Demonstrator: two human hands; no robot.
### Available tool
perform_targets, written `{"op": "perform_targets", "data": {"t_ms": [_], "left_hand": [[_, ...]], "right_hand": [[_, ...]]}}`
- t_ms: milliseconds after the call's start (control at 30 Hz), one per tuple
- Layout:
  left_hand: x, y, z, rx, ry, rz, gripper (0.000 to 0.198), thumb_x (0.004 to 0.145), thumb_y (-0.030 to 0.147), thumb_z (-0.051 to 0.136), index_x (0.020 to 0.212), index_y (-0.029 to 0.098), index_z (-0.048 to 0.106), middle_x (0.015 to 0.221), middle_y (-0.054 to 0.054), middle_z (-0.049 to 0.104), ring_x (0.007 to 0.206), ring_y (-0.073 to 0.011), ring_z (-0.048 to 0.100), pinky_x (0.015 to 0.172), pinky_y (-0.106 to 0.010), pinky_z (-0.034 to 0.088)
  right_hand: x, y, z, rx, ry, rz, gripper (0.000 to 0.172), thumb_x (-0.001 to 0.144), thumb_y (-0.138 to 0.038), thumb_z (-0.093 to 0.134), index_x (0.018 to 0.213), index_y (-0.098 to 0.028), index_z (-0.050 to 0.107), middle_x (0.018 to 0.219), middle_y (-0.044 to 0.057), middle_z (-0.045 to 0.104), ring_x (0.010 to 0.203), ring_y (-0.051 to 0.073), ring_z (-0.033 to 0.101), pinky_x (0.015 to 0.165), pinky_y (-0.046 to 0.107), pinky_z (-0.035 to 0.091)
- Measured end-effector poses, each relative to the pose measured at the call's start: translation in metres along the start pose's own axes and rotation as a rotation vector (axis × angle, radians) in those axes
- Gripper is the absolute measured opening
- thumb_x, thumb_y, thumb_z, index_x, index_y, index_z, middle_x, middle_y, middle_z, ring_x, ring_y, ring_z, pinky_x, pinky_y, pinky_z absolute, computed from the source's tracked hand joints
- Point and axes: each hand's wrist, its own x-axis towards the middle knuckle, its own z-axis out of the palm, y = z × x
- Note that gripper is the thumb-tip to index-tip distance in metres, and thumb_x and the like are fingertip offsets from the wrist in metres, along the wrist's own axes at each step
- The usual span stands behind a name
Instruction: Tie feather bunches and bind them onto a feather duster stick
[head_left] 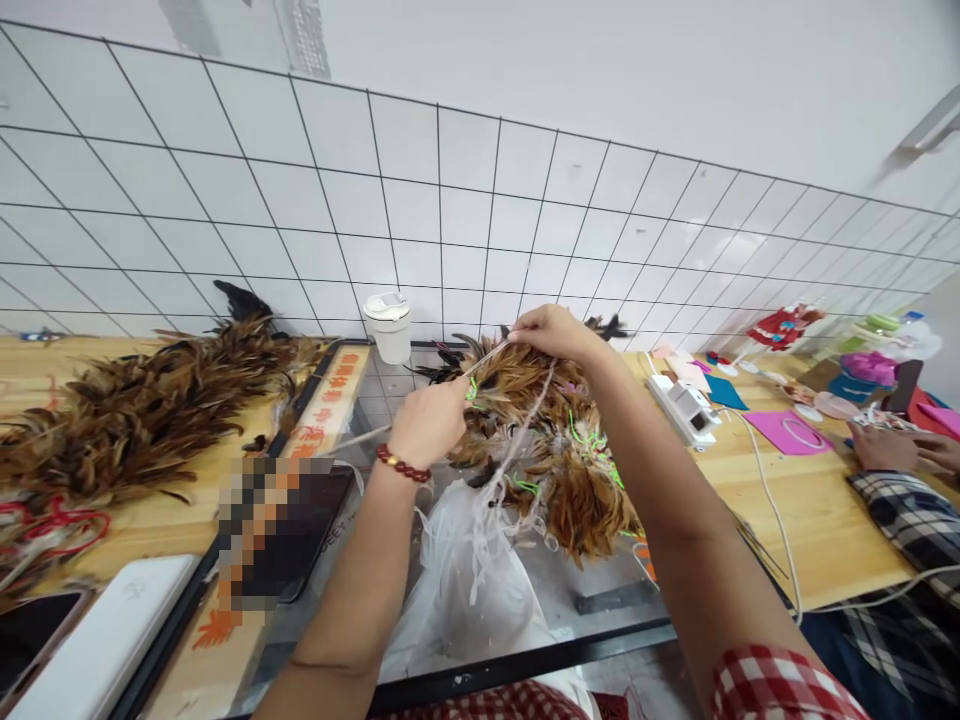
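My left hand (pixel 429 425), with a dark red bead bracelet on its wrist, is closed above the glass tabletop. My right hand (pixel 551 330) pinches at the far side of a bunch of brown feathers (pixel 585 510). A thin pale strand (pixel 486 357) runs straight between my two hands, gripped by both. Bright green yarn (pixel 589 440) shows among the feathers. White shredded strips (pixel 487 520) hang down from the feathers onto a crumpled clear plastic bag (pixel 442 560) at the near side. My fingertips are partly hidden.
A lidded white cup (pixel 390 328) stands by the wire grid. A long feather garland (pixel 150 410) lies on the left table. A phone (pixel 300 530), white power bank (pixel 142 620) and power strip (pixel 682 408) are nearby. Another person's hand (pixel 885 445) is at right, near pink felt (pixel 787 432).
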Motion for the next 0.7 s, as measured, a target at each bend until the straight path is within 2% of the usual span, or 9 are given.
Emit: {"op": "perform_targets", "data": {"t_ms": [67,200,300,367,433,567,633,700], "left_hand": [[-0.006,-0.014,-0.013,-0.020,-0.026,-0.009,0.020,0.084,0.020,0.043,0.093,0.021,0.060,0.082,-0.013,0.068,0.079,-0.0279,0.065,0.070,-0.033,0.043],[-0.018,-0.035,-0.032,-0.163,-0.094,0.028,0.019,0.081,0.026,0.045,0.084,0.022,0.064,0.076,-0.008,0.068,0.076,-0.0254,0.063,0.069,-0.030,0.042],[-0.026,-0.047,-0.041,-0.286,-0.189,0.089,0.021,0.079,0.030,0.046,0.083,0.023,0.066,0.079,-0.005,0.070,0.080,-0.0239,0.063,0.072,-0.029,0.043],[-0.032,-0.055,-0.046,-0.311,-0.218,0.113,0.024,0.080,0.032,0.045,0.088,0.024,0.067,0.087,-0.005,0.071,0.086,-0.0239,0.063,0.075,-0.028,0.044],[-0.038,-0.066,-0.050,-0.297,-0.202,0.085,0.026,0.082,0.035,0.045,0.092,0.024,0.067,0.096,-0.005,0.072,0.091,-0.0244,0.063,0.077,-0.028,0.044],[-0.054,-0.091,-0.059,-0.288,-0.096,-0.100,0.030,0.080,0.040,0.049,0.098,0.023,0.066,0.112,-0.006,0.070,0.105,-0.0253,0.060,0.089,-0.030,0.043],[-0.063,-0.099,-0.064,-0.355,-0.043,-0.205,0.031,0.078,0.038,0.053,0.102,0.022,0.065,0.120,-0.005,0.067,0.112,-0.0239,0.057,0.097,-0.032,0.040],[-0.069,-0.103,-0.068,-0.464,0.059,-0.274,0.028,0.074,0.039,0.060,0.096,0.022,0.067,0.111,-0.001,0.070,0.104,-0.0224,0.059,0.095,-0.033,0.042]], "right_hand": [[-0.008,0.021,-0.016,0.102,-0.010,0.101,0.020,0.073,-0.034,0.066,0.072,-0.015,0.073,0.064,0.002,0.066,0.059,0.012,0.056,0.058,0.026,0.041],[-0.027,0.061,-0.038,0.152,0.087,0.307,0.031,0.067,-0.043,0.070,0.071,-0.012,0.070,0.059,0.002,0.061,0.052,0.009,0.048,0.051,0.024,0.036],[-0.044,0.083,-0.040,0.226,0.109,0.470,0.033,0.063,-0.043,0.074,0.071,-0.013,0.067,0.052,0.000,0.055,0.046,0.007,0.041,0.046,0.023,0.031],[-0.055,0.095,-0.036,0.327,0.071,0.544,0.032,0.060,-0.041,0.075,0.072,-0.013,0.066,0.054,0.001,0.057,0.046,0.008,0.043,0.046,0.024,0.032],[-0.066,0.106,-0.028,0.428,0.031,0.600,0.030,0.057,-0.039,0.076,0.069,-0.014,0.064,0.055,0.001,0.058,0.047,0.008,0.045,0.045,0.023,0.033],[-0.085,0.123,-0.013,0.481,-0.018,0.735,0.032,0.053,-0.041,0.078,0.063,-0.017,0.059,0.047,-0.005,0.046,0.040,0.004,0.027,0.038,0.020,0.018],[-0.091,0.127,-0.009,0.476,-0.012,0.759,0.035,0.052,-0.044,0.078,0.065,-0.018,0.059,0.045,-0.007,0.040,0.039,0.003,0.023,0.037,0.020,0.016],[-0.096,0.124,-0.006,0.462,0.024,0.755,0.037,0.052,-0.047,0.078,0.065,-0.017,0.060,0.045,-0.007,0.040,0.039,0.004,0.027,0.037,0.021,0.017]]}}
